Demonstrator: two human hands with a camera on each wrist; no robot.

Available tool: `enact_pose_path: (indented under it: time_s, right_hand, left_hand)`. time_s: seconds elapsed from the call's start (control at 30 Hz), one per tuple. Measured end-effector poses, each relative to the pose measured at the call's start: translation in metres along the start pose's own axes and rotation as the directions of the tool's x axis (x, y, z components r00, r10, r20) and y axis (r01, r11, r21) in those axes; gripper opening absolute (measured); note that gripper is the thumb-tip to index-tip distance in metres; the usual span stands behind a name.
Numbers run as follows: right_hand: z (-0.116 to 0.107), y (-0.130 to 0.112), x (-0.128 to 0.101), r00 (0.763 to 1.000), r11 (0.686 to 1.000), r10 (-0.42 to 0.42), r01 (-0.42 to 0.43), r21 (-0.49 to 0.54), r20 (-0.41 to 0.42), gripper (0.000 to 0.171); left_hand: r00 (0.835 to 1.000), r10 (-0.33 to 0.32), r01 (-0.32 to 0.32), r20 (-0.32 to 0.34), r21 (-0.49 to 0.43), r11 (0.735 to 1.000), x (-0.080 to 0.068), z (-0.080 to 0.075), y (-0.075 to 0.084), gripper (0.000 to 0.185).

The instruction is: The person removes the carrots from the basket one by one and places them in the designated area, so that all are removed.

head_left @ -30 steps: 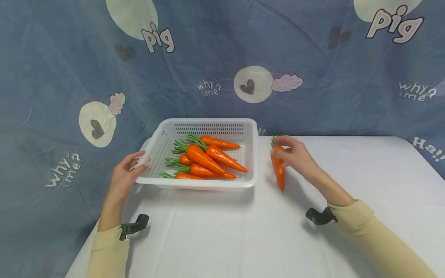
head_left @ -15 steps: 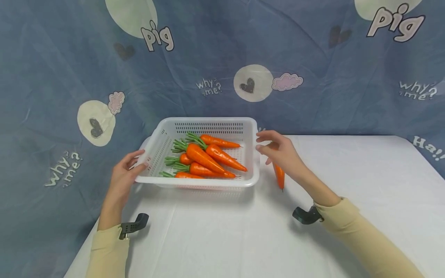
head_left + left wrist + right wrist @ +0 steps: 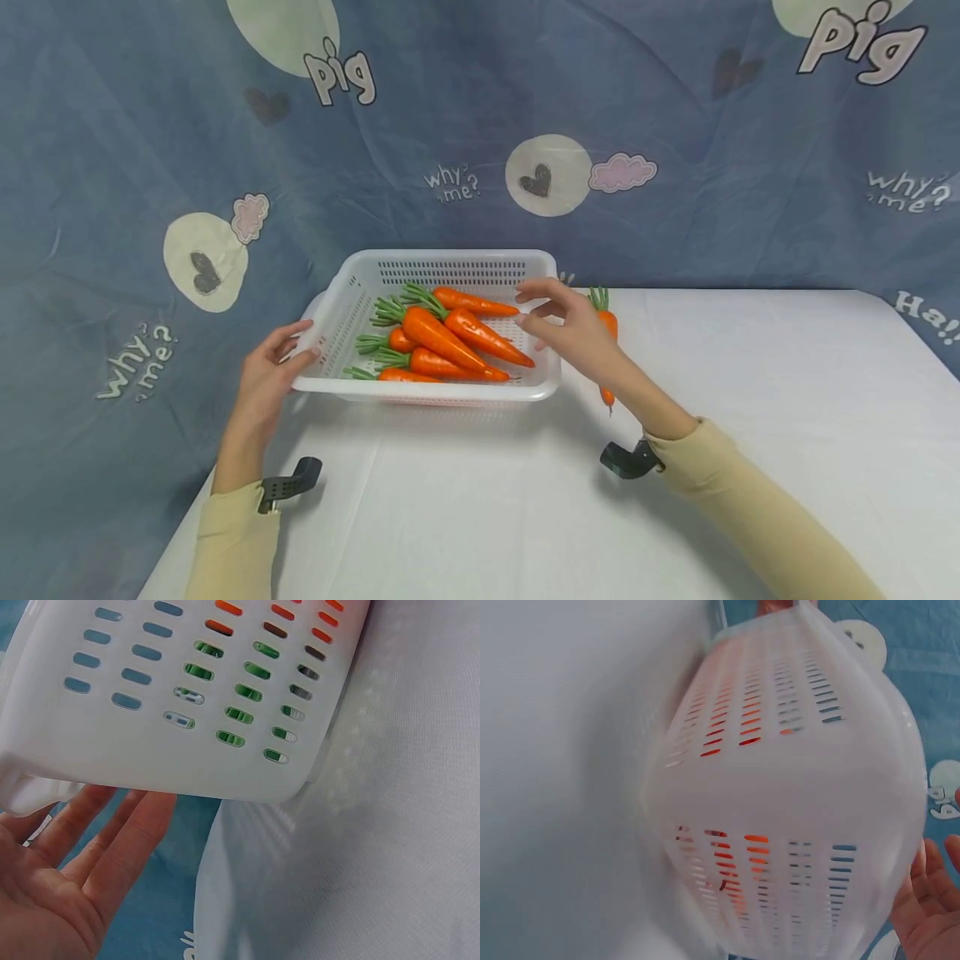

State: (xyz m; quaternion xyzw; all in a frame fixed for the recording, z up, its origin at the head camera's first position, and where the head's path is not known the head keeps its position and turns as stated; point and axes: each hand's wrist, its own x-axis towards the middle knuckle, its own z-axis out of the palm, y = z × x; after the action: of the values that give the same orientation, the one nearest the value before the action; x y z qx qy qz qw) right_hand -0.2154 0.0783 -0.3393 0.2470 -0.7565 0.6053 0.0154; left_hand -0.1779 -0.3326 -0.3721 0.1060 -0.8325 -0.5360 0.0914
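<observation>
A table [image 3: 750, 467] covered in a white cloth fills the lower right of the head view. A white slotted basket [image 3: 540, 387] sits near its far left corner, at the frame's centre. Just right of the basket lies a single orange carrot [image 3: 609, 321], green top pointing toward the back edge.

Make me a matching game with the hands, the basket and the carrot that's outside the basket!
Things:
1. left hand
2. right hand
3. white basket
4. lone carrot

Places or states:
a. lies on the table, just right of the basket
b. holds five carrots inside
c. holds the basket's left rim
d. reaches over the basket's right edge, holding nothing

Pairs: 1-c, 2-d, 3-b, 4-a
</observation>
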Motion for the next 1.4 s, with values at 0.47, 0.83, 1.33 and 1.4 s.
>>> enact_pose_path:
  time_s: [0.47, 0.83, 1.33, 1.4]
  right_hand:
    - [0.014, 0.007, 0.029, 0.995, 0.997, 0.019, -0.011, -0.081, 0.1, 0.043]
    - [0.021, 0.015, 0.052, 0.973, 0.967, 0.022, 0.038, -0.251, 0.231, 0.042]
    - [0.023, 0.026, 0.085, 0.895, 0.943, 0.096, 0.059, -0.328, 0.435, 0.049]
    - [0.023, 0.025, 0.088, 0.885, 0.941, 0.101, 0.064, -0.333, 0.455, 0.048]
  left_hand:
    - [1.0, 0.0, 0.0, 0.004, -0.017, 1.0, 0.001, 0.001, 0.001, 0.052]
    - [1.0, 0.009, -0.009, 0.002, -0.02, 1.0, 0.003, 0.0, 0.0, 0.055]
    - [1.0, 0.004, -0.004, 0.001, -0.017, 1.0, 0.002, -0.001, -0.002, 0.053]
    - [1.0, 0.006, -0.006, -0.001, -0.019, 1.0, 0.002, -0.001, -0.002, 0.053]
